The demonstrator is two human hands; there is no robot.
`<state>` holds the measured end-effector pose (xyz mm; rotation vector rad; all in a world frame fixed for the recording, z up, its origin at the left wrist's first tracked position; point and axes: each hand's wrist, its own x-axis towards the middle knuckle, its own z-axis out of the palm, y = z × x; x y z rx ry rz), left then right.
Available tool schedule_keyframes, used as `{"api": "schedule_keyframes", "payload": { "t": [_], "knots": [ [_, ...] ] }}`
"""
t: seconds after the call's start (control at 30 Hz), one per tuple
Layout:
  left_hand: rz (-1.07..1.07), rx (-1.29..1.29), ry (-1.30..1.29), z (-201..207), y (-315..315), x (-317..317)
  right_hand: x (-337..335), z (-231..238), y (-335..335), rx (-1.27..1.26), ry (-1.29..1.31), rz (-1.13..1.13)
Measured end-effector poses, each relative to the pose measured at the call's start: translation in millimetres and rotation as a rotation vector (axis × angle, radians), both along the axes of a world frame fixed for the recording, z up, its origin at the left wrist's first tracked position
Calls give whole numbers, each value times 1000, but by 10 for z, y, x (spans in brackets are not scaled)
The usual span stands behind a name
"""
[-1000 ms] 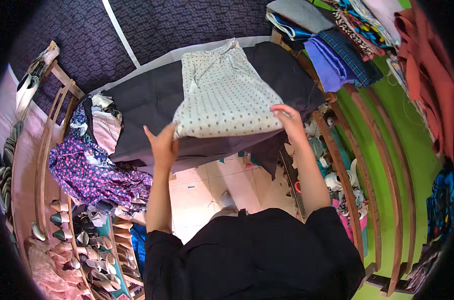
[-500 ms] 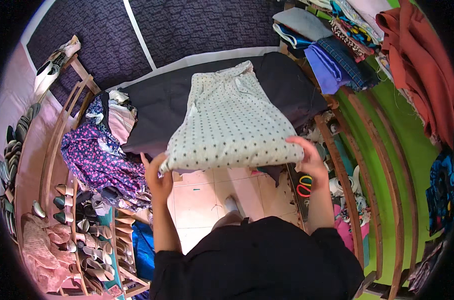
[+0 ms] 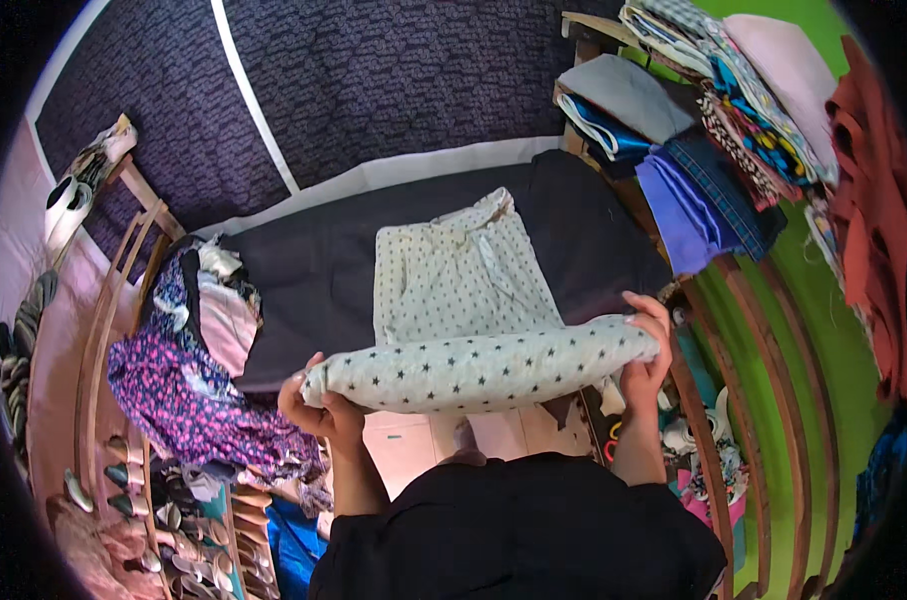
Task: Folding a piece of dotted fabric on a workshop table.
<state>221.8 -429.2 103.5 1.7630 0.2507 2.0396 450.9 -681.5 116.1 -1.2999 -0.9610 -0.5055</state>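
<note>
A pale garment with small dark stars [image 3: 454, 290], a skirt or dress by its gathered upper end, lies over the dark-covered surface [image 3: 304, 290]. Its near end is lifted and bulges toward me in a thick fold. My left hand [image 3: 319, 408] grips the left corner of that fold, thumb on top. At the right corner my right hand [image 3: 649, 350] is closed round the cloth, with one finger raised. The fold's underside and the fingers beneath it are hidden.
On the left lies a heap of clothes, with a purple floral one [image 3: 189, 395] hanging down. Shoes [image 3: 189, 550] fill a rack at lower left. Folded cloths [image 3: 684, 200] are stacked at upper right above wooden slats [image 3: 774, 390]. A rust-coloured cloth [image 3: 874, 220] hangs at far right.
Both hands have raised the garment's near end toward me and spread slightly apart. Cloth that lay stretched out now bulges in a fold between them. The view has shifted a little.
</note>
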Motion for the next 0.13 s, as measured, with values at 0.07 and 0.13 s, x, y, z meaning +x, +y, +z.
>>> {"api": "schedule_keyframes", "payload": {
  "t": [0.07,0.13],
  "knots": [
    [-34,-89,50,157,272,276,312,-100,329,99,189,161],
    [44,-134,98,293,542,519,645,-44,796,136,307,-47]
  ]
}}
